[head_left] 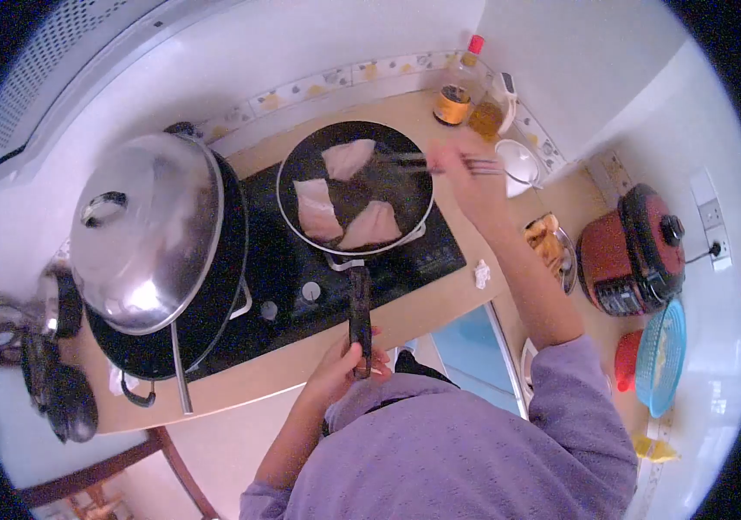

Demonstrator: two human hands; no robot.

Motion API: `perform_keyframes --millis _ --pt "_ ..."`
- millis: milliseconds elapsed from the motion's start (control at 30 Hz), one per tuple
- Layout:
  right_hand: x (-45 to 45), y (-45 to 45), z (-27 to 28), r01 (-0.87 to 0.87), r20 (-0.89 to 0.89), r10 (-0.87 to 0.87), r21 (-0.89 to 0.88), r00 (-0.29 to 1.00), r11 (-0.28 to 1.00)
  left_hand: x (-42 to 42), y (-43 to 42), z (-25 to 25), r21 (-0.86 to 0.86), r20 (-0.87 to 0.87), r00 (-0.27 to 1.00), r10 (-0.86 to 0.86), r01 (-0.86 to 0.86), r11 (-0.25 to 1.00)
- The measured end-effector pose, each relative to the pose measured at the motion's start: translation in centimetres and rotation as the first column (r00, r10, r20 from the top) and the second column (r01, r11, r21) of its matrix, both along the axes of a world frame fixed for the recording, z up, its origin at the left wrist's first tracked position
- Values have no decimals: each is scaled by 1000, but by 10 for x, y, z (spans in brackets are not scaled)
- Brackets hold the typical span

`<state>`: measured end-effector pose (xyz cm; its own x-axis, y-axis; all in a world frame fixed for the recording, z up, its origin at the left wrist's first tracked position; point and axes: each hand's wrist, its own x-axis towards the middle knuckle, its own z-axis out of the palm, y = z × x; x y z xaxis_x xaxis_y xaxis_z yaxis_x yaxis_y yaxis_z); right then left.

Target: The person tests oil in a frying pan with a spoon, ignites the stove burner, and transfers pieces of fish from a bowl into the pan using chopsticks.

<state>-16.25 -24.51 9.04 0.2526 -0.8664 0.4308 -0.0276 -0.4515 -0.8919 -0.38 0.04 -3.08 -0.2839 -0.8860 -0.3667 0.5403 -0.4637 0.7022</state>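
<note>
Three pale pieces of meat or fish (371,224) lie apart in a dark round frying pan (405,195) on the black stove. My left hand (336,368) is wrapped round the pan's black handle (360,308), near its end. Over the pan's right edge, my right hand (465,169) grips chopsticks (405,162), blurred by motion. Their tips reach over the pan beside the upper piece; whether they touch it I cannot tell.
A large wok with a domed metal lid (149,230) stands left on the stove (279,299). Bottles (454,95), a white bowl (519,167), a plate of food (552,247), a red cooker (630,251) and a blue basket (660,360) stand along the right.
</note>
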Motion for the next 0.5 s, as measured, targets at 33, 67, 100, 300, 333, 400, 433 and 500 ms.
perform_keyframes --millis 33,67,100,300,333,400,433,500 --pt "-4 -1 -2 103 -8 -105 -139 994 985 2 5 -3 6 -5 1000 -19 19 1000" --pt "-4 -3 -14 126 -11 -128 -133 992 983 5 8 -6 52 -12 1000 -21 22 998" --pt "-3 -7 -35 65 -58 -59 99 997 993 8 12 -11 96 -20 999 -26 28 995" --pt "-81 26 -8 277 306 -369 305 878 911 23 32 -65 249 56 988 -147 129 960" --pt "-103 45 7 308 286 -389 291 876 906 21 35 -69 242 128 973 -193 158 957" --pt "-151 88 26 459 157 -504 252 849 852 7 38 -68 271 185 934 -307 252 929" --pt "-176 112 28 516 136 -550 220 824 828 -3 40 -70 260 203 913 -353 297 919" --pt "-225 161 28 636 53 -650 166 758 754 -27 43 -70 242 231 884 -406 352 904"
